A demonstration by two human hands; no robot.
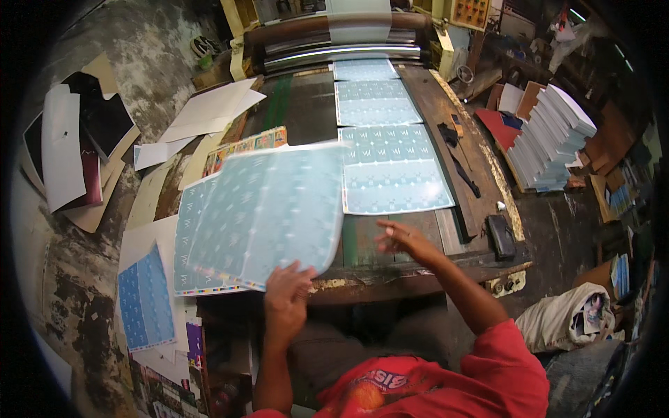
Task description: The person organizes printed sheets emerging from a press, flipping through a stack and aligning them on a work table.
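Observation:
A pale blue printed sheet (293,202), blurred by motion and slightly curved, hangs over a stack of like sheets (187,261) on the left of the table. At its near edge is my left hand (289,287), fingers closed on that edge. My right hand (401,238) is held out above the table's near part, fingers apart and nothing in them. Just beyond it lies another printed sheet (397,171). Two more, a middle sheet (378,102) and a far sheet (364,70), lead in line up to the machine's rollers (341,54).
Beside the stack lies a smaller blue sheet (148,299). Blank white sheets (209,108) rest at the table's far left. A black pouch (499,235) and a dark strap (463,167) sit along the right edge. Right of the table stands a tall paper stack (550,143) near a cloth sack (561,320).

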